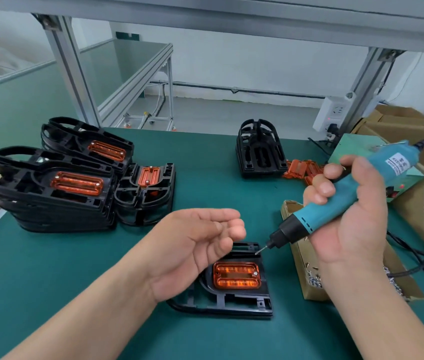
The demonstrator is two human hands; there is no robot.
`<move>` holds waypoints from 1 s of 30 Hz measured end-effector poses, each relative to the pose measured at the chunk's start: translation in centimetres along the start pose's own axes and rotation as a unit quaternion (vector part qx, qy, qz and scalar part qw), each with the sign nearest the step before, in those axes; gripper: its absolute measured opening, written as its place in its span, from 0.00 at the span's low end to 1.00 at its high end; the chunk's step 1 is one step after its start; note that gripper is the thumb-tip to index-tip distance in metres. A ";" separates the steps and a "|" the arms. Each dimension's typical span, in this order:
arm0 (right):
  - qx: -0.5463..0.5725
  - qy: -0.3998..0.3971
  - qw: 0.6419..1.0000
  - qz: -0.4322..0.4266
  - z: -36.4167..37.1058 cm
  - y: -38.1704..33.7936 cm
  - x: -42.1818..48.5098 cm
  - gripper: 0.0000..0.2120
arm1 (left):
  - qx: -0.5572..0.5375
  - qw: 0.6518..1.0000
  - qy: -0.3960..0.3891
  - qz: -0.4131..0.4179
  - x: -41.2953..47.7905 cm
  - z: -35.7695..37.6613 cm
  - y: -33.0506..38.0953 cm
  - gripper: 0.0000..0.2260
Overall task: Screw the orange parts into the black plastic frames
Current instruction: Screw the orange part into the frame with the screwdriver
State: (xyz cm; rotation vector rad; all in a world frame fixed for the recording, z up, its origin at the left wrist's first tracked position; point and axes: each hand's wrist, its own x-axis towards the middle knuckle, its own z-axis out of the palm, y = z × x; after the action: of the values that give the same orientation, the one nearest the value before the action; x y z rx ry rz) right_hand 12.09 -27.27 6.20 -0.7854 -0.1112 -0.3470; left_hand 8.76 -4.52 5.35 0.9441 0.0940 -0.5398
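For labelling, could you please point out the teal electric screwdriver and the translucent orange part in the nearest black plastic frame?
Teal electric screwdriver (297, 224): head view, lower teal barrel.
Translucent orange part (237, 275): head view, centre of its ribbed face.

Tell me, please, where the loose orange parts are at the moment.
In the head view, the loose orange parts lie far right on the green table, beside the stack of empty black frames, beyond the right hand.
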 end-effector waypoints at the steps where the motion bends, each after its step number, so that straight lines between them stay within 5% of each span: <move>1: 0.004 0.004 1.000 -0.001 0.0 -0.1 0.0 0.05 | 0.004 1.000 -0.004 -0.005 -0.1 0.2 -0.3 0.12; 13: 0.053 0.024 0.998 -0.029 0.1 -1.4 0.1 0.06 | 0.131 0.990 -0.054 0.017 -0.3 0.7 -1.4 0.06; 30: 0.073 0.019 0.997 -0.021 1.0 -1.5 -0.5 0.07 | 0.135 0.987 -0.081 0.008 0.0 0.4 -2.1 0.08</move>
State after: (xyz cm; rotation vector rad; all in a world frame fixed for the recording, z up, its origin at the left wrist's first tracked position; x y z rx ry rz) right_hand 11.17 -27.43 7.82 -0.6322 -0.1152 -0.3893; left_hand 7.72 -5.80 3.99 1.1594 -0.1372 -0.6218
